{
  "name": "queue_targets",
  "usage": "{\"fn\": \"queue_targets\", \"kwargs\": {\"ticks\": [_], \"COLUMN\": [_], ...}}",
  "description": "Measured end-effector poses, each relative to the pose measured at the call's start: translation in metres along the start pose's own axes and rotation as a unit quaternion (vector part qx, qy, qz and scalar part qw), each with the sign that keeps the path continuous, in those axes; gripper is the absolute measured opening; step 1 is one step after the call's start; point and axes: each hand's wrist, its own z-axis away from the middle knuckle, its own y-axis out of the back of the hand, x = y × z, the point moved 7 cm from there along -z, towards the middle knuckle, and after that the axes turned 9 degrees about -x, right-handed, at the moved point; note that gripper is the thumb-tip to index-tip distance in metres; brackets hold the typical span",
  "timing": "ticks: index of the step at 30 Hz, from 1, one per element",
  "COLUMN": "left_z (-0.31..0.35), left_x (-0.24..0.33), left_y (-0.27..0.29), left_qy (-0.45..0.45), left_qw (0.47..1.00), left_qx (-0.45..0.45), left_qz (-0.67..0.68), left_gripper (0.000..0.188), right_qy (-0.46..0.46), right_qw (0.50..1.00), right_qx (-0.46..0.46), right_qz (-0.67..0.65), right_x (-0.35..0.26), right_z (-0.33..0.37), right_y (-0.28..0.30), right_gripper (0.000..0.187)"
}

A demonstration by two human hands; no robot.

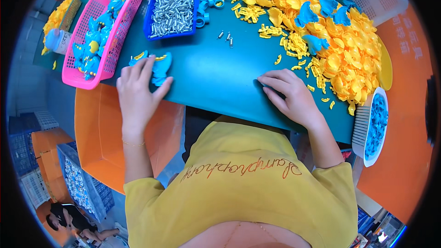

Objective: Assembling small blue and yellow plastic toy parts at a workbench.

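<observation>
My left hand (pixel 137 89) reaches over the table's near left edge, with its thumb spread from its fingers. It touches a blue plastic shell piece (pixel 161 68) with a yellow strip in it, lying between thumb and forefinger. A second blue piece (pixel 138 58) with a yellow strip shows partly beyond the fingertips. My right hand (pixel 287 94) rests on the green tabletop (pixel 220 80), its fingers loosely stretched and the thumb a little apart. No object shows in it. Nearest to it are small yellow toothed strips (pixel 294 46). Several small metal cylinders (pixel 228 36) lie farther off.
A pink basket (pixel 103 71) holds blue-and-yellow pieces. Beside it stands a blue tray (pixel 148 25) of metal cylinders, near blue rings (pixel 216 1). Yellow shells (pixel 349 59) heap at right, by a white basket (pixel 363 128) of blue parts. An orange bin (pixel 98 128) sits below left.
</observation>
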Motion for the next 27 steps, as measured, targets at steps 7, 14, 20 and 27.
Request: {"fn": "queue_targets", "kwargs": {"ticks": [7, 14, 20, 27], "left_z": [-0.01, -0.067, -0.142, -0.245], "left_x": [-0.008, 0.057, 0.067, 0.063], "left_y": [0.005, 0.034, 0.041, 0.008], "left_qy": [0.015, -0.109, -0.192, -0.163], "left_qw": [0.999, 0.988, 0.973, 0.979], "left_qx": [0.026, 0.105, 0.126, 0.025], "left_qz": [-0.034, 0.024, -0.026, -0.117], "left_gripper": [0.056, 0.037, 0.025, 0.029], "right_qy": [-0.021, 0.132, 0.121, 0.054], "right_qw": [0.997, 0.98, 0.978, 0.997], "right_qx": [0.047, 0.03, -0.011, -0.024], "right_qz": [0.052, 0.146, 0.168, 0.041], "right_x": [0.019, 0.008, 0.001, 0.0], "right_z": [-0.011, -0.105, -0.117, -0.053], "right_y": [0.019, -0.005, -0.017, -0.009], "right_gripper": [0.017, 0.024, 0.012, 0.012]}}
